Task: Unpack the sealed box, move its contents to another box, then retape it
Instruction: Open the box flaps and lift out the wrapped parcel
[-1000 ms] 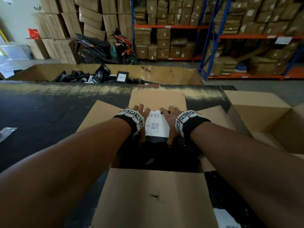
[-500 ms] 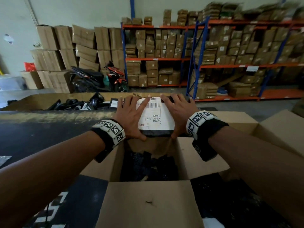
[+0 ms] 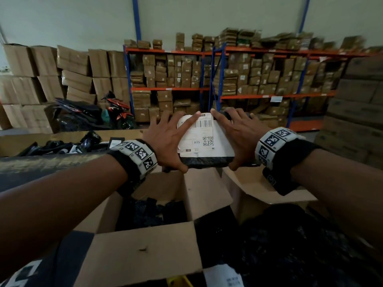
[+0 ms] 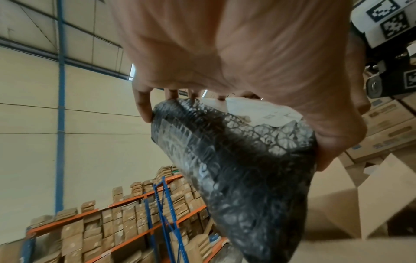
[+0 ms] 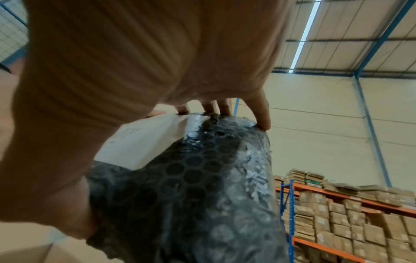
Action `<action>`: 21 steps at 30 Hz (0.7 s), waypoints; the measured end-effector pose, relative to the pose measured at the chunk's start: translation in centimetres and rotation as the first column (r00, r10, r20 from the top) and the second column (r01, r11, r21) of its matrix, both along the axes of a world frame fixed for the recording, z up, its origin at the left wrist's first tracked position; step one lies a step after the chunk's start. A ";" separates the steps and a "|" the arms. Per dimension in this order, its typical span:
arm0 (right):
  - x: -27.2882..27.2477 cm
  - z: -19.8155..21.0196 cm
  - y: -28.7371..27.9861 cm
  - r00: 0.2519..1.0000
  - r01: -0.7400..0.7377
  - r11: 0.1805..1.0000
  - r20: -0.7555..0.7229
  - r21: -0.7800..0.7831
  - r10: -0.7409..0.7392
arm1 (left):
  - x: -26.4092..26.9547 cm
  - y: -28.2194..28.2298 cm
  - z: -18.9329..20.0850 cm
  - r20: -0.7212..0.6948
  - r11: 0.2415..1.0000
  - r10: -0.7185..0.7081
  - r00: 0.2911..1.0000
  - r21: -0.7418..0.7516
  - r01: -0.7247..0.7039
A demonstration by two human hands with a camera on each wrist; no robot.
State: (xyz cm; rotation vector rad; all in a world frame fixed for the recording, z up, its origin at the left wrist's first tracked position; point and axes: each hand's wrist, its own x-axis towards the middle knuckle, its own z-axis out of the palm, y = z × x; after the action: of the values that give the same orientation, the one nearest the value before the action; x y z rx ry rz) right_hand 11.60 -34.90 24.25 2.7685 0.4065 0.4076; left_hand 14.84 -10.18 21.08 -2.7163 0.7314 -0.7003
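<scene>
Black bubble wrap: it is covering the parcel, which is being held up in the air above the open cardboard box, clear of its flaps.
Left of the parcel: the left hand is gripping the parcel's left end, fingers spread over the top and the thumb curling under the near edge.
Top of the parcel: a white shipping label with a barcode and a QR code is facing up between the two hands.
Right of the parcel: the right hand is gripping the right end in the same way, fingers splayed on top, thumb under the near edge.
Below the parcel: more dark wrapped items are lying inside the open cardboard box.
Below and right of the parcel: a second cardboard box is standing with its flaps open.
</scene>
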 end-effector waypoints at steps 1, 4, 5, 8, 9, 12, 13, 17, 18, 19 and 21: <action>-0.4 0.4 -1.5 1.000 0.011 1.000 -0.006 -0.005 -0.011 | -0.3 -1.6 0.3 -0.011 1.000 -0.006 1.000 -0.004 0.006; -1.6 1.2 -6.6 0.999 0.030 0.999 -0.019 -0.035 -0.030 | -1.2 -6.9 1.1 -0.049 1.000 -0.019 0.999 -0.001 0.019; -1.9 1.4 -8.4 0.999 0.031 0.999 -0.026 -0.045 -0.033 | -1.4 -8.8 1.3 -0.069 1.000 -0.019 0.997 0.001 0.019; -2.5 1.7 -14.0 0.997 0.035 0.998 -0.069 -0.058 -0.039 | -1.9 -14.6 1.5 -0.120 1.000 -0.013 0.993 -0.001 0.013; -2.6 1.7 -15.8 0.995 0.035 0.998 -0.087 -0.054 -0.040 | -2.0 -16.5 1.5 -0.134 1.000 -0.006 0.991 0.006 0.007; -2.3 1.2 -20.7 0.991 0.043 0.998 -0.124 -0.047 -0.049 | -1.8 -21.6 1.2 -0.162 0.999 0.022 0.987 0.031 -0.017; -2.0 1.0 -22.1 0.989 0.046 0.998 -0.135 -0.053 -0.053 | -1.7 -23.1 1.1 -0.173 0.999 0.029 0.984 0.037 -0.023; -0.1 0.7 -26.3 0.982 0.050 0.997 -0.178 -0.065 -0.061 | -0.6 -27.8 1.0 -0.227 0.997 0.069 0.971 0.061 -0.056; 0.7 0.7 -27.0 0.980 0.045 0.996 -0.191 -0.071 -0.058 | 0.0 -28.6 1.0 -0.240 0.996 0.079 0.968 0.062 -0.066; 1.5 0.7 -27.6 0.977 0.043 0.996 -0.205 -0.075 -0.057 | 0.6 -29.3 1.0 -0.254 0.995 0.087 0.963 0.062 -0.074; 3.2 0.6 -28.5 0.972 0.049 0.996 -0.226 -0.075 -0.065 | 2.1 -30.4 0.8 -0.278 0.994 0.104 0.955 0.062 -0.090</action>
State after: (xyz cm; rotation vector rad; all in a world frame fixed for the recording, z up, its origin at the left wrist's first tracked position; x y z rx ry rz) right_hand 14.82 -63.36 24.80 2.7599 0.3846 0.0596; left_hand 16.94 -40.60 21.88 -2.8154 0.6573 -0.2712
